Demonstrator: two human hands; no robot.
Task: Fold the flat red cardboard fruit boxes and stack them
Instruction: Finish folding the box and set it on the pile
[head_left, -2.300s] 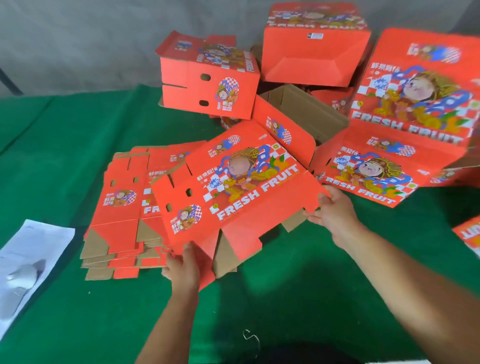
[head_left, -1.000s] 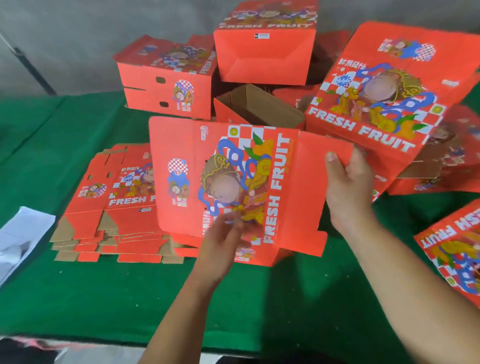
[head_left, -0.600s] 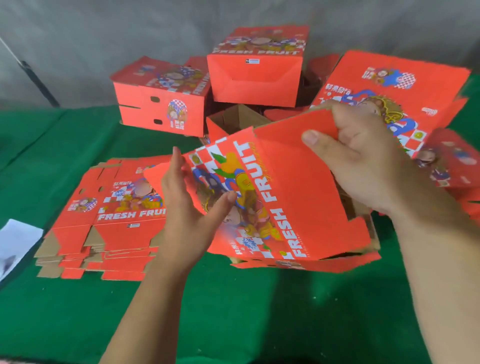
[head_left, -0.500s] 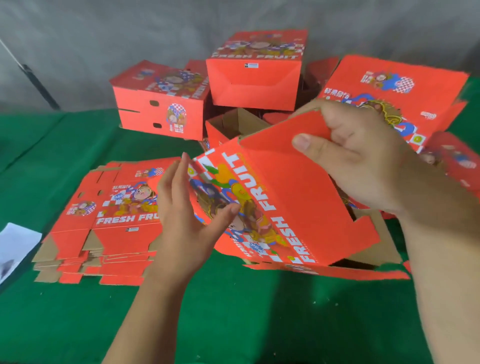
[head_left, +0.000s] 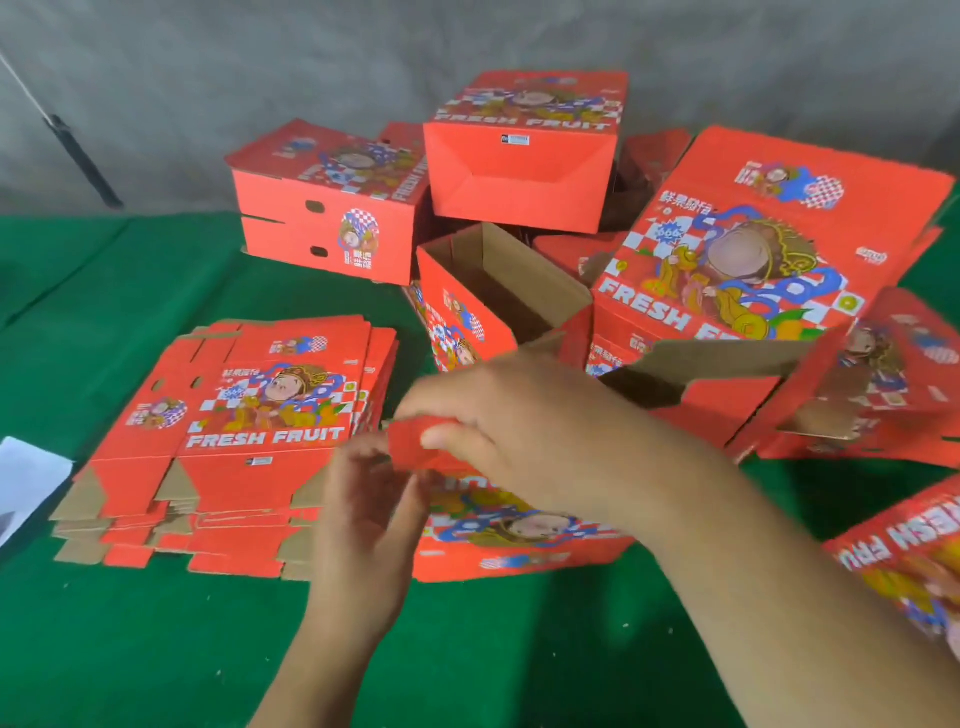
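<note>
Red box (head_left: 519, 530) now lowered, hands (head_left: 457, 467) pinching flap.

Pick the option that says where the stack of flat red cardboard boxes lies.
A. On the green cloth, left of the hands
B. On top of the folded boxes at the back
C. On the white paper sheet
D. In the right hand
A: the stack of flat red cardboard boxes lies on the green cloth, left of both hands.

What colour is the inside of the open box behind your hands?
Plain brown cardboard inside the open box, seen in the head view.
</note>
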